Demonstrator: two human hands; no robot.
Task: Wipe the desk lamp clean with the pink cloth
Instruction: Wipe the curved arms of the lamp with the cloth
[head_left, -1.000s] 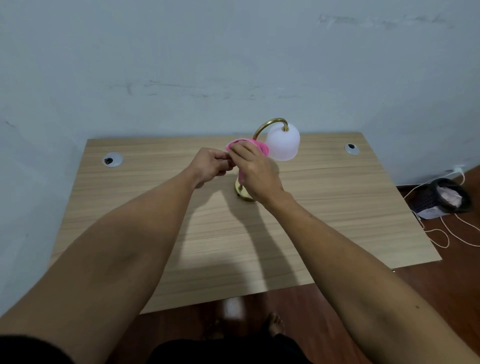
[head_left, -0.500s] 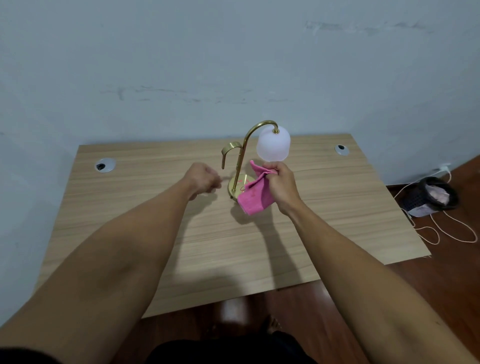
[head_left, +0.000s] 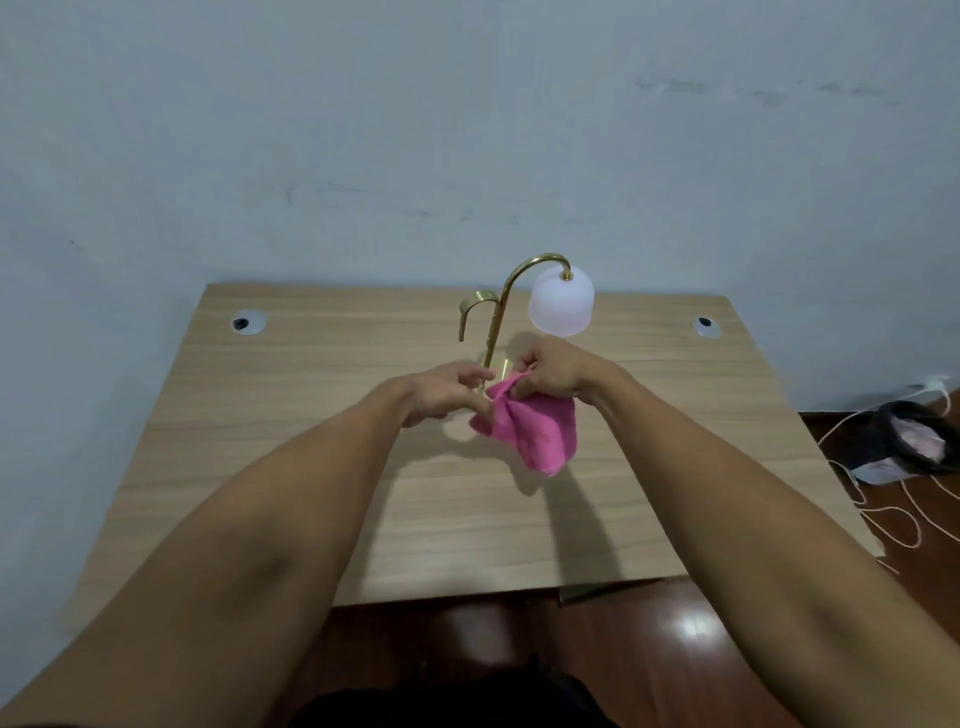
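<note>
A desk lamp stands upright near the back middle of the wooden desk: a curved brass stem, a short brass hook beside it and a white frosted shade hanging to the right. Its base is mostly hidden behind my hands. The pink cloth hangs bunched in front of the base, a little above the desk. My right hand pinches its top edge. My left hand touches the cloth's left edge with its fingertips, close to the stem's foot.
Two round cable grommets sit in the desk's back corners. A grey wall rises right behind the desk. On the brown floor to the right lie a dark basket and loose white cords.
My right hand has pulled the cloth off the lamp's upper stem, down to the base. My left hand has come in from the left and met the cloth's edge.
</note>
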